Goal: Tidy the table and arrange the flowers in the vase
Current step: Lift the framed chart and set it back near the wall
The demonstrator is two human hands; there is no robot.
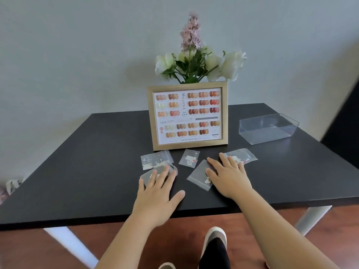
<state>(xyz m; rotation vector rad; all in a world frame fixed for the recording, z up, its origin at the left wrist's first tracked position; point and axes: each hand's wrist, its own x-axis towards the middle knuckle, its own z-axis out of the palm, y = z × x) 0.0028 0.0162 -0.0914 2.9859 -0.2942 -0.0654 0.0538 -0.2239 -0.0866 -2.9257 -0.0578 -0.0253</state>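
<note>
Several small clear plastic bags with tiny beads lie on the black table [77,171] in front of a gold picture frame [187,116]. My left hand [157,193] rests flat, fingers spread, on the bag at front left [171,167]. My right hand [227,175] lies flat with fingers apart across a middle bag [198,177] and touches the right-hand bag [244,155]. Two more bags [153,158] [189,158] lie free between and behind the hands. White and lilac flowers [196,61] rise behind the frame; the vase is hidden by it.
A clear plastic tray [270,131] sits at the back right of the table. The frame stands upright at the middle, showing a nail colour chart. A pale wall is close behind. The table's front edge is near my wrists, above a wood floor and my shoe [215,239].
</note>
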